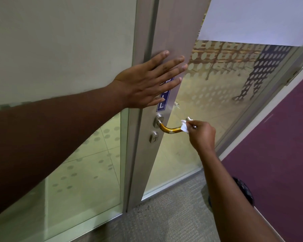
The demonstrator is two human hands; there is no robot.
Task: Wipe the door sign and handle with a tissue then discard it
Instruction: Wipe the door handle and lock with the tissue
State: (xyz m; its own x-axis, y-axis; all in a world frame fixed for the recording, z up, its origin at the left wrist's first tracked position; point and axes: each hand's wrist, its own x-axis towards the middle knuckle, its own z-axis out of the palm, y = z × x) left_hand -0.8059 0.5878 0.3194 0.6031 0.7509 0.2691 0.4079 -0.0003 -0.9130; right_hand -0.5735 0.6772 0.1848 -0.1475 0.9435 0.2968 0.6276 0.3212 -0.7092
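A blue PULL sign (163, 101) runs down the metal door stile, its upper part hidden under my left hand (147, 81), which presses flat on the stile with fingers spread. Below the sign the curved metal handle (170, 129) juts out from its round base. My right hand (200, 134) grips a small crumpled white tissue (184, 126) around the handle's free end. A keyhole cylinder (154, 137) sits under the handle.
The glass door (208, 95) has a frosted dot pattern and a white sheet (255, 18) stuck at its top. A fixed glass panel (81, 163) stands to the left. Grey carpet (164, 215) lies below, purple carpet (278, 145) to the right.
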